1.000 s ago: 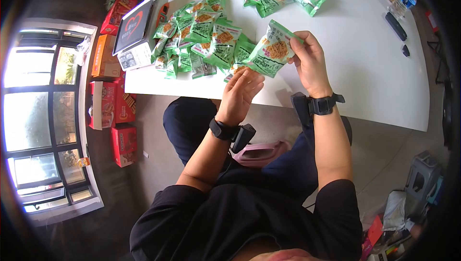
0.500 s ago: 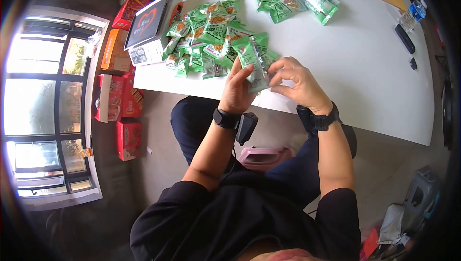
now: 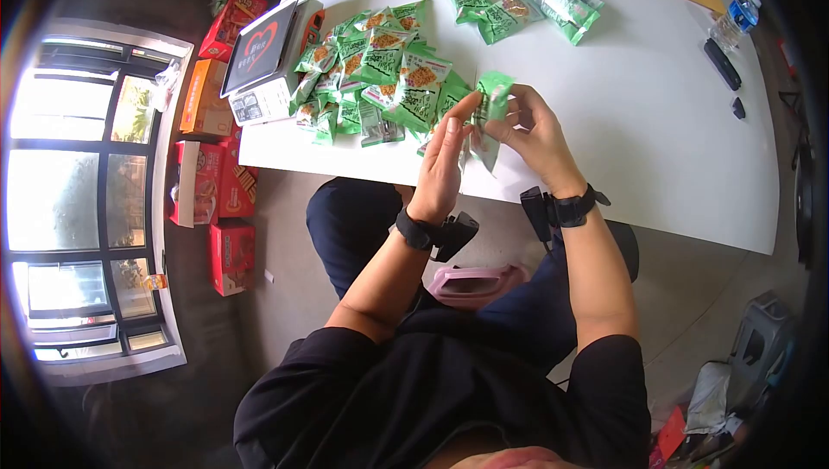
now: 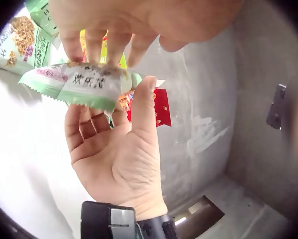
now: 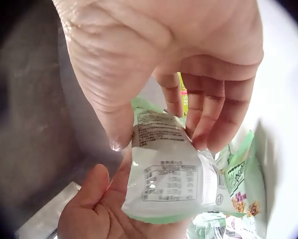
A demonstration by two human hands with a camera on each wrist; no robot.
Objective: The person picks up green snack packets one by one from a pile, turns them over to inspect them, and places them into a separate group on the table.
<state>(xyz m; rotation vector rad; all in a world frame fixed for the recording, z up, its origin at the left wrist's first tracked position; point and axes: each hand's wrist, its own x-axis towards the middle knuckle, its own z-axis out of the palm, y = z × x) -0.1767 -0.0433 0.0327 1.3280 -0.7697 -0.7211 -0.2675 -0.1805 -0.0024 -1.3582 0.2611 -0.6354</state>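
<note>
right hand (image 3: 537, 141): grasping; thumb and fingers pinch one packet. left hand (image 3: 439, 177): released, fingers extended beside that packet; whether they bear on its film cannot be told.

white table (image 3: 656, 141): supports the loose packets. its near edge lies close to the hands; a packet slipping from the pinch could drop past this edge instead of onto the tabletop.

pile of green packets (image 3: 380, 63): heaped loosely, just beyond the left hand. a stray sweep of the left fingers could dislodge the nearest packets, or the held one could become mixed among them.

device with a heart on its panel (image 3: 259, 54): stands just beside the pile; packets pushed leftward could knock it.

held packet (image 3: 494, 89): tilted, between the two hands, near the pile. glossy film and a one-handed pinch are the probable causes of slipping; excess squeeze could crush the contents.

serrated edge (image 4: 49, 92): a hard tug here could start a tear.
</note>
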